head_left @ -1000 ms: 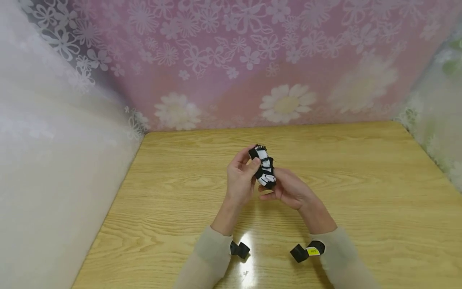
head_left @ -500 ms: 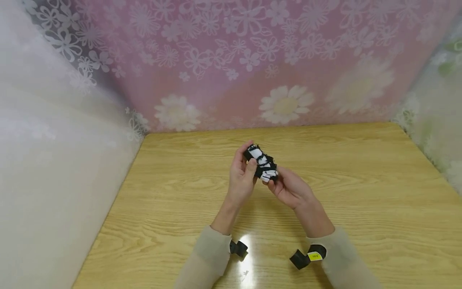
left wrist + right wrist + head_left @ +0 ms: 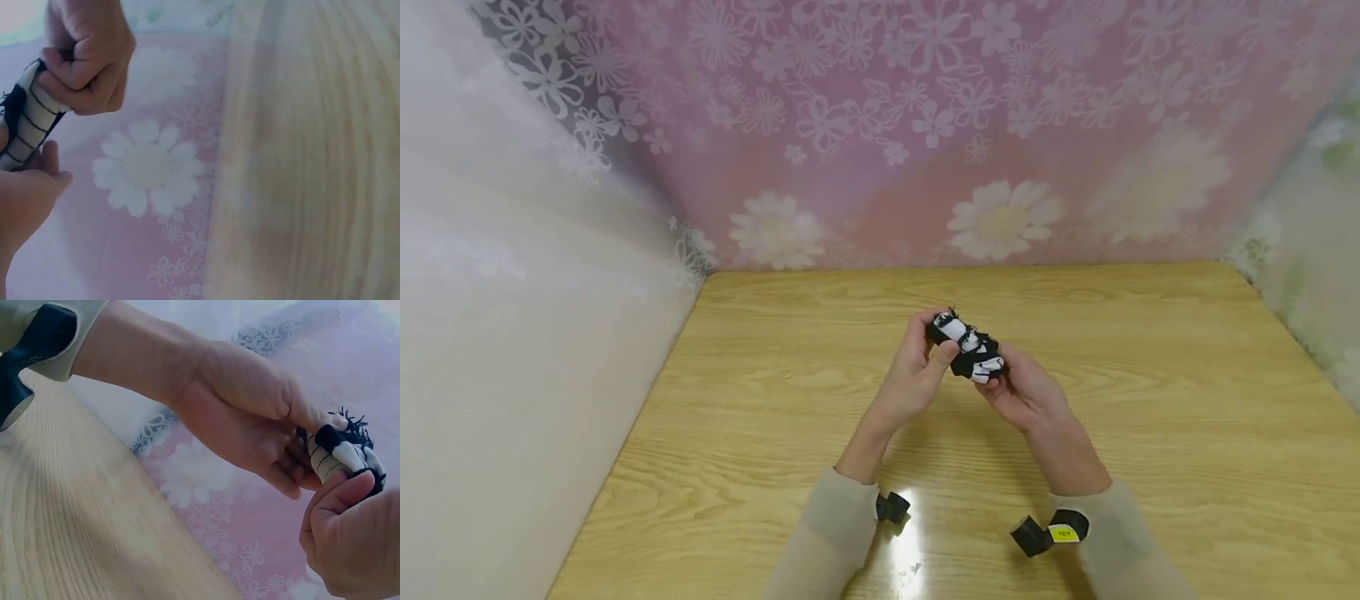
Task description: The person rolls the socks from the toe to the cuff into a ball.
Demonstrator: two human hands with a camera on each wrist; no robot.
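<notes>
A small bundle of black-and-white knit cloth, like a rolled-up sock [image 3: 972, 343], is held above the table between both hands. Loose dark threads stick out along its top side. My left hand [image 3: 913, 379] grips the upper left end, thumb across the front and fingers behind. At the lower right end, my right hand [image 3: 1033, 396] pinches the cloth. The left wrist view shows thin dark stripes on the white back of the sock [image 3: 34, 122], with curled right fingers [image 3: 90, 78] over its end. In the right wrist view, the left thumb [image 3: 356, 487] presses its edge.
Beneath the hands lies a wood-grain table [image 3: 760, 417]. A pink floral backdrop [image 3: 865, 200] rises at its far edge, with a pale panel [image 3: 535, 333] on the left. Each sleeve carries a black wrist mount [image 3: 1033, 533]; the right one bears a yellow label.
The bundle has turned from nearly upright to a slant and shifted right in the head view. My right fingers, spread below it a second ago, now pinch its lower end.
</notes>
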